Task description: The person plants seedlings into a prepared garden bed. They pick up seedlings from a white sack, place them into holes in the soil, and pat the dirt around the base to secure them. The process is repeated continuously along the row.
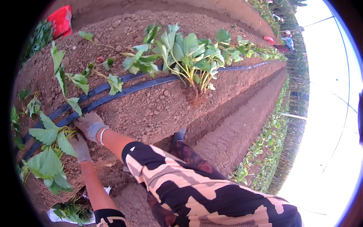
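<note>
Both my hands wear grey gloves and work at the base of a leafy strawberry plant on the left of the soil ridge. My left hand is at the plant's stems, fingers closed in around them low against the soil. Just beyond it, my right hand, with a white band at the wrist, presses down into the soil beside the stems and the drip tape. Its fingertips are hidden. Further right on the ridge lies a bundle of strawberry seedlings with bare roots showing.
Several loose seedlings lie across the tapes. A white bag with seedlings stands in the furrow at the lower left. A red bag sits at the upper left. Far off at the upper right, another person is in the field.
</note>
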Tool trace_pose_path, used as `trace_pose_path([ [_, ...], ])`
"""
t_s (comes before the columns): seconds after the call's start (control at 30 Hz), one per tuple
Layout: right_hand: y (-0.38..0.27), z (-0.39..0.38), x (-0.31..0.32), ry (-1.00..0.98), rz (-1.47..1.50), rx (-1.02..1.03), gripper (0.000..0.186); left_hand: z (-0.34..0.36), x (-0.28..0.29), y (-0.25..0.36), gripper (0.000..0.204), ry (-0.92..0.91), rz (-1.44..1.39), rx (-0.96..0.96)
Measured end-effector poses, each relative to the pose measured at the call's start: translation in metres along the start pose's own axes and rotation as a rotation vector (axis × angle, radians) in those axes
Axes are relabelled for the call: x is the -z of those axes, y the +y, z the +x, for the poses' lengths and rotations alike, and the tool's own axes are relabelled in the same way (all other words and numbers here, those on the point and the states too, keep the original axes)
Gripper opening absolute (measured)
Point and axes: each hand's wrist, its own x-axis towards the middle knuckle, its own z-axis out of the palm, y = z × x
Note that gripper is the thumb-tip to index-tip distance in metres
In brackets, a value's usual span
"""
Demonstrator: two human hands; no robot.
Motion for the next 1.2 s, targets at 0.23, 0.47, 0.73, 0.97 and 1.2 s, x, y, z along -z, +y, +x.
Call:
trace_pose_path([
  [0.23,-0.001,-0.063,0.038,0.178,0.016,0.076,0.041,-0.047,0.015,0.047,0.056,0.190,0.357,0.118],
  [0.47,0.076,-0.215,0.077,0.070,0.458,-0.025,0.043,-0.058,-0.055,0.136,0.064,0.377,0.321,0.227],
  [0.73,0.222,-0.279,0.212,0.509,0.186,-0.345,0.025,-0.090,-0.101,0.300,0.020,0.151,-0.159,-0.037],
  [0.97,0.278,-0.273,0.227,0.622,0.428,-0.481,0.031,-0.099,-0.164,0.430,0.040,-0.282,-0.611,0.230],
  [1.2,0.311,-0.278,0.209,0.367,0.599,-0.518,0.044,-0.084,-0.178,0.464,0.036,-0.507,-0.423,0.301],
])
